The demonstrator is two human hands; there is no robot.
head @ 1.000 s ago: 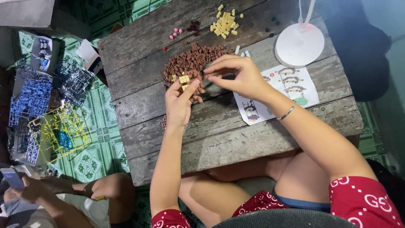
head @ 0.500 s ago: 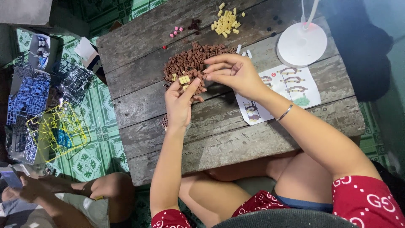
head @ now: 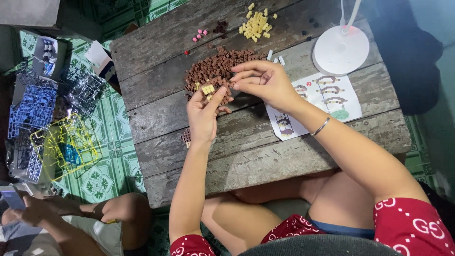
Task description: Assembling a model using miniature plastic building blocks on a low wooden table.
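My left hand (head: 204, 114) holds a small assembly of yellow and brown bricks (head: 208, 89) between thumb and fingers, just over the near edge of a pile of brown bricks (head: 215, 71). My right hand (head: 263, 83) hovers beside it with fingers curled, its fingertips pinched close to the assembly; what it pinches is too small to tell. Both hands work above a low table of weathered wooden planks (head: 246, 151).
A pile of yellow bricks (head: 255, 24) and a few pink bricks (head: 201, 34) lie at the far side. A white round lamp base (head: 340, 50) stands far right, over a printed instruction sheet (head: 315, 102). Plastic part frames (head: 52, 123) lie on the floor left. Another person (head: 71, 223) sits lower left.
My right hand has shifted slightly, its fingertips closing in toward the assembly in my left hand. My left hand stays in place.
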